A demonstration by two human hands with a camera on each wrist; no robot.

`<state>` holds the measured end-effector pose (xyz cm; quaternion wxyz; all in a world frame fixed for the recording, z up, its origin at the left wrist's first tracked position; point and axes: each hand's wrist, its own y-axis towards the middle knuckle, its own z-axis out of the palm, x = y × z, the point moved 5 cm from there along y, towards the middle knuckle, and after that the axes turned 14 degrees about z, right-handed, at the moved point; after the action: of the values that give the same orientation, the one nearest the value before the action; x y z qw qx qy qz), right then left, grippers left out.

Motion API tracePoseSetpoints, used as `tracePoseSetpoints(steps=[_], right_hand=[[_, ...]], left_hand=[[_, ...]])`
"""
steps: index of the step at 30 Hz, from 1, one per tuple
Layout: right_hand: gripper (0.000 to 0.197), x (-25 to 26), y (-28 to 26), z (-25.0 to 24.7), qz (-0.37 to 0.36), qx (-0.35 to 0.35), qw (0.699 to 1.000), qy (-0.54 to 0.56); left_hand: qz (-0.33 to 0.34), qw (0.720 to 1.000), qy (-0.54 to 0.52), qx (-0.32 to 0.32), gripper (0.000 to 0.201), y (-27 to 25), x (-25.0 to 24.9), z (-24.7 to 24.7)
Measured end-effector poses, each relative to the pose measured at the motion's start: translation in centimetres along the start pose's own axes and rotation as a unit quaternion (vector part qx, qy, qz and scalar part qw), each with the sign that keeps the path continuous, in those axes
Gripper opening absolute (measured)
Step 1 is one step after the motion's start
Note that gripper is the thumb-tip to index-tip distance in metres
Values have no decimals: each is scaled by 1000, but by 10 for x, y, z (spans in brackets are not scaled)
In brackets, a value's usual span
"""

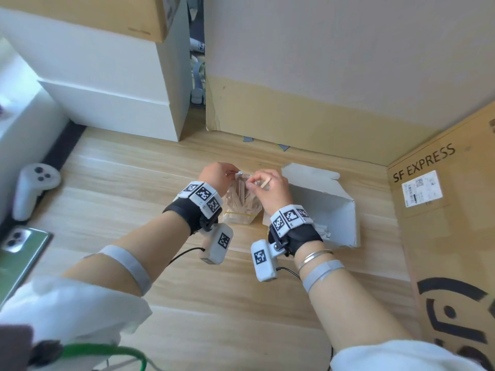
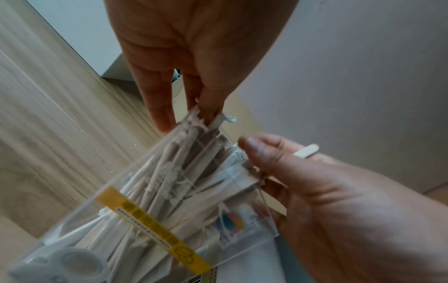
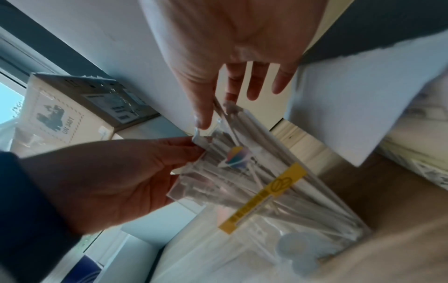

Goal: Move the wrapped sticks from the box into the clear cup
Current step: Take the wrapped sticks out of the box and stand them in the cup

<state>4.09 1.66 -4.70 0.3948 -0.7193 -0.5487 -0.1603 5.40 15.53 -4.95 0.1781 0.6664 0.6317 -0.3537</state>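
Both hands pinch paper-wrapped sticks [image 2: 184, 162] standing in the clear square plastic cup [image 1: 241, 207]: left hand [image 1: 218, 176] at 10 o'clock, right hand [image 1: 270, 188] at 2.

Glossy clear plastic cup [image 2: 254, 237], matt paper-wrapped sticks [image 2: 169, 181], smooth pale wood-grain surface [image 1: 134, 170], matt white cardboard box [image 1: 321, 194], brown corrugated cartons [image 1: 442, 210]
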Motion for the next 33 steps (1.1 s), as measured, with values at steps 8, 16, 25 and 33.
tracePoseSetpoints(steps=[8,16,25,33], right_hand=[[14,-2,-6,-12,-29,-24,997,63],[25,-28,1,-41,4,-45,997,66],[26,-77,-2,-78,71,-31,996,42],[23,-123,-9,-93,137,-17,990,1]], left_hand=[[0,1000,9,9,30,3,-2,4],[41,996,-24,-69,35,4,-34,8],[100,994,-39,-5,45,1,-98,65],[-37,989,18,139,82,-3,-86,119]])
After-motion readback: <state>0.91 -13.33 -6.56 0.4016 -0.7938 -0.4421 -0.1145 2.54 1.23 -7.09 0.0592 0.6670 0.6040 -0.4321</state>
